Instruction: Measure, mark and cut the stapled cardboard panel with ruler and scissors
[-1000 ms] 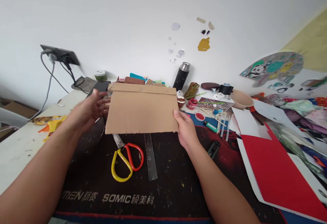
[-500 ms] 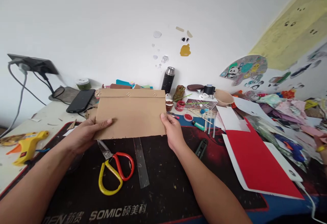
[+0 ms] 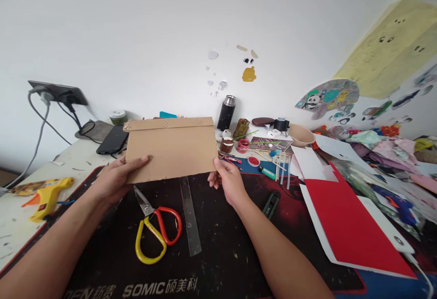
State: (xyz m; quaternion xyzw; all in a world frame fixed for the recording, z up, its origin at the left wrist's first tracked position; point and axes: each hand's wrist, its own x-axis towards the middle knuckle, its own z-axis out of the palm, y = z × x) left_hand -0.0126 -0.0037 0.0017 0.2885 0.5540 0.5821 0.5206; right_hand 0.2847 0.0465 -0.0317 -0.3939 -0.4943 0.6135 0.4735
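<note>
- Currently both hands at a piece of cardboard [image 3: 170, 153], held up over the far part of the dark mat [image 3: 218, 262], plain brown face toward the camera.
- Left hand [image 3: 114, 178]: grasping the cardboard at its lower left corner, thumb flat on the front, other fingers mostly hidden behind.
- Right hand [image 3: 230, 180]: thumb at the cardboard's right edge near the lower corner, fingers curled just beside and below; cannot tell whether it pinches or only touches.
- Cardboard: band along the top edge, three small marks on it; lower edge a bit rough.
- Scissors [image 3: 147, 211] on the mat below the cardboard, one handle yellow, one red, blades a little apart, tips near the left hand.
- Clear strip [image 3: 191, 226] right of the scissors, far end hidden by the cardboard.
- Dark cutter [image 3: 271, 204] on the mat, right of the right forearm.
- Red sheet [image 3: 351, 217] farther right, white layer under it.
- Yellow glue gun [image 3: 49, 199] at left on the white tabletop [image 3: 80, 160]; black phone [image 3: 113, 140] behind the left hand.
- Behind, right of the cardboard: black flask [image 3: 226, 113], red jar [image 3: 243, 145], red lid [image 3: 253, 161], beige bowl [image 3: 302, 136].
- Power strip [image 3: 56, 90] on the wall [image 3: 136, 39], cables plugged in.
</note>
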